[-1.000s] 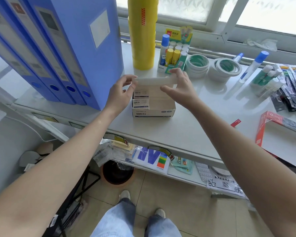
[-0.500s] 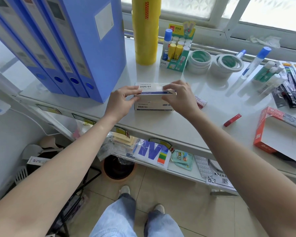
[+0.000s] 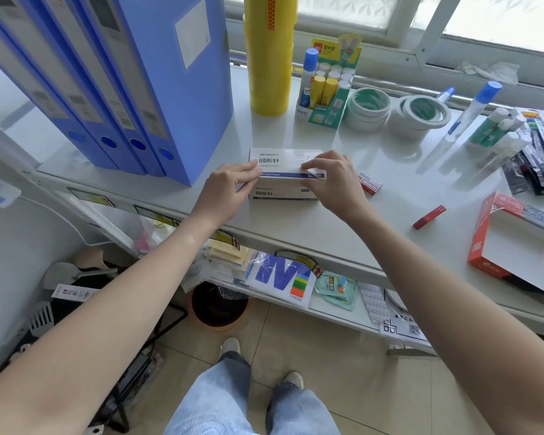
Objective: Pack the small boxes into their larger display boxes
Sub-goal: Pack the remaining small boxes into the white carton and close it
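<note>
A white paper-clip display box (image 3: 281, 160) with a blue stripe stands on the white table (image 3: 327, 221) near its front edge, its lid down. My left hand (image 3: 230, 186) presses on the lid's front left corner. My right hand (image 3: 330, 180) pinches the lid's front right edge. Both hands touch the box. A small red and white box (image 3: 371, 182) lies just right of my right hand. The box's contents are hidden under the lid.
Blue file binders (image 3: 123, 83) stand left of the box, a yellow roll stack (image 3: 269, 54) behind it. A glue-stick display (image 3: 327, 89), tape rolls (image 3: 369, 108) and pens (image 3: 496, 133) lie at the back right. A red stick (image 3: 429, 217) and an open red box (image 3: 496, 233) sit right.
The lid was up and held over the open box; both hands have brought it down and shut. The box now lies closed under my fingers.
</note>
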A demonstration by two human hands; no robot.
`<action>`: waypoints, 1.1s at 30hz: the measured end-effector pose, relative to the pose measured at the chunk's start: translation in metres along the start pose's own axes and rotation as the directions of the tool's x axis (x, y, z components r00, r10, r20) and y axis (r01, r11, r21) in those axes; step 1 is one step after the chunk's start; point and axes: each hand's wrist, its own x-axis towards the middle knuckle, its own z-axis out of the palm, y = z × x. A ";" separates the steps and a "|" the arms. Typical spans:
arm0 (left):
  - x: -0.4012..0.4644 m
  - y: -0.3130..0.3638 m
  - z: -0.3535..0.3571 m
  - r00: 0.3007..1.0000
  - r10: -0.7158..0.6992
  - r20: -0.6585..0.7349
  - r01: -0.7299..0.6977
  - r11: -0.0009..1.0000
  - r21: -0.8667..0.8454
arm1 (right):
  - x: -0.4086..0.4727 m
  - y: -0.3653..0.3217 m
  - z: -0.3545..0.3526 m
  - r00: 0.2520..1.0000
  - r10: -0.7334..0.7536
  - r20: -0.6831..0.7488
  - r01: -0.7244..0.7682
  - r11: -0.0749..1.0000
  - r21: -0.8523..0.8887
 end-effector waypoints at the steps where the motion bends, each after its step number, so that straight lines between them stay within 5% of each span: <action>1: -0.001 -0.001 0.001 0.999 0.036 -0.007 -0.036 0.998 0.046 | -0.001 0.000 0.000 1.000 -0.002 0.002 0.002 1.000 -0.003; 8: -0.009 -0.013 0.005 0.959 0.284 0.028 -0.269 0.867 0.420 | -0.013 0.003 0.002 0.994 -0.105 0.002 0.105 0.988 -0.115; 13: -0.011 -0.012 0.007 0.960 0.277 0.040 -0.267 0.866 0.423 | -0.014 0.005 0.005 0.992 -0.124 0.029 0.127 0.978 -0.165; 15: -0.010 -0.010 0.006 0.975 0.220 0.021 -0.212 0.907 0.364 | -0.015 0.006 0.006 0.995 -0.099 0.033 0.102 0.985 -0.138; 18: -0.010 -0.006 0.010 0.997 -0.070 0.010 0.069 0.991 0.112 | -0.014 0.003 0.005 1.000 0.030 0.006 -0.030 0.998 0.055; 21: -0.006 0.003 0.014 0.895 -0.417 0.157 0.445 0.858 -0.255 | -0.009 0.000 0.003 0.970 0.228 0.088 -0.243 0.937 0.251; 23: -0.002 0.006 0.016 0.826 -0.499 0.263 0.564 0.744 -0.359 | -0.005 0.000 0.004 0.929 0.327 0.174 -0.369 0.863 0.344; 33: 0.020 0.001 0.009 0.856 -0.431 0.285 0.515 0.675 -0.528 | 0.013 -0.017 0.009 0.914 0.377 0.148 -0.394 0.743 0.541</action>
